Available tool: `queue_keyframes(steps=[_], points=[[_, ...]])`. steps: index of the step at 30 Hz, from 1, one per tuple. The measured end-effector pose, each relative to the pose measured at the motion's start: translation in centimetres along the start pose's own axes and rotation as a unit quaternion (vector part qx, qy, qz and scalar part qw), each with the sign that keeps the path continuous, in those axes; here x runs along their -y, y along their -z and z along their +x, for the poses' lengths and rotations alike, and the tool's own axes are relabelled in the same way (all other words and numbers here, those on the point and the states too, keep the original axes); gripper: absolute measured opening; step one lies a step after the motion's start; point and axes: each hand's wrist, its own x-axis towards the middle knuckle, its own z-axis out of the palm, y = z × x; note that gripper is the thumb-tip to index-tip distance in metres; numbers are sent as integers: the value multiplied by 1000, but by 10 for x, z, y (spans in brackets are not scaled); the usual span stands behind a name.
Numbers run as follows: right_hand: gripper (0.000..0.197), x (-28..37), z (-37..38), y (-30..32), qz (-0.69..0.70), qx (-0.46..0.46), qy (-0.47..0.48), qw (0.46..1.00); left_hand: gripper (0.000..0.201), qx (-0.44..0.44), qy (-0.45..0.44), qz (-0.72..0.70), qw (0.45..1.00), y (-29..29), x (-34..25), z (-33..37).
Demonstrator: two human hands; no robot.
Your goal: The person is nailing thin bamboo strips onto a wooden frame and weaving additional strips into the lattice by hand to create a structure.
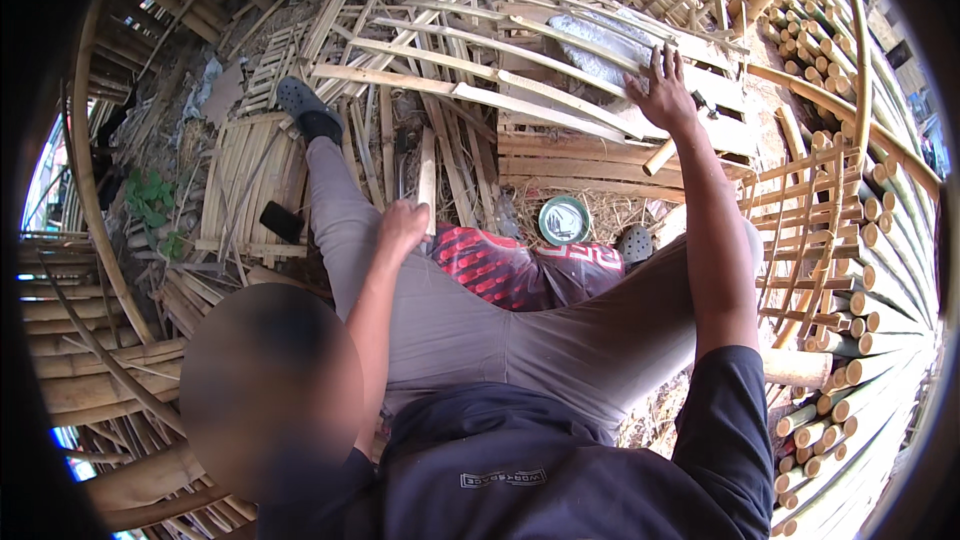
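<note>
My left hand (403,228) is closed around the lower end of a pale bamboo strip (427,172), just over my left thigh. The strip points away from me. My right hand (662,90) is raised at the far right with its fingers spread, holding nothing that I can see. It is above a low bamboo-slat bench (590,162), close to a grey stone slab (596,48). Long split bamboo strips (545,105) lie across the bench and stone, their right ends near this hand. Whether the hand touches them, I cannot tell.
A green-rimmed bowl (565,221) and a red-and-black printed cloth (485,265) lie between my legs. A dark phone-like object (282,222) rests left of my leg. Cut bamboo poles (870,310) are stacked at right, behind a bamboo lattice (805,230).
</note>
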Motion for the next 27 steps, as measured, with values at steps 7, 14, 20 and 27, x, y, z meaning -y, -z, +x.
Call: queue_keyframes(steps=[7,14,20,27], points=[[83,16,-6,16,-16,19,-85,996,53,87,-39,247,964,-43,-34,-25],[87,34,-20,55,86,79,-146,982,58,129,-126,254,950,-63,1,19],[86,40,-36,32,86,60,-183,978,61,186,-135,314,921,-86,-13,0],[85,43,-31,26,58,72,-207,974,59,176,-166,349,905,-86,-47,-13]])
